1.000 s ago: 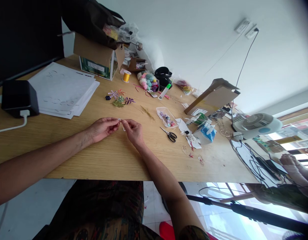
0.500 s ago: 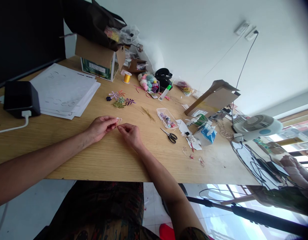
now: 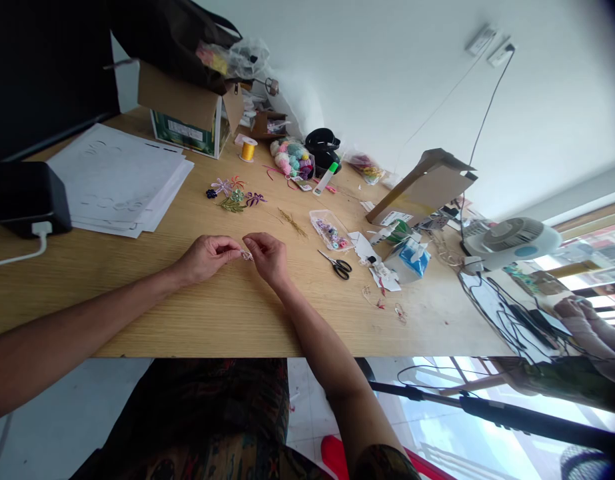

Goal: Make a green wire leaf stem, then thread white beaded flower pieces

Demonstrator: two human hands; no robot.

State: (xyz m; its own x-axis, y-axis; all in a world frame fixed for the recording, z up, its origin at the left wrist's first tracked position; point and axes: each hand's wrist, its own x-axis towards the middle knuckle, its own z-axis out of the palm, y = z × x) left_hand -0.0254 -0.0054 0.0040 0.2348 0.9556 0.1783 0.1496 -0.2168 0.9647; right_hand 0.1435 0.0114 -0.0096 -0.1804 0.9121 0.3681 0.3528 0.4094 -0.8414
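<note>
Too small to tell: the pale twisted piece (image 3: 246, 255) between left hand (image 3: 206, 259) and right hand (image 3: 268, 257), partly hidden. Cut off by the picture's edges: a black bag (image 3: 172, 40) at top, a co-worker's arm (image 3: 587, 327) at right.

Black-handled scissors (image 3: 339, 269) nr. tissue box (image 3: 408, 263) on wood table (image 3: 427, 327).

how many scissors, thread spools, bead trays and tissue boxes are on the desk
pairs of scissors: 1
yellow thread spools: 1
clear plastic bead trays: 1
tissue boxes: 1
total: 4
</note>
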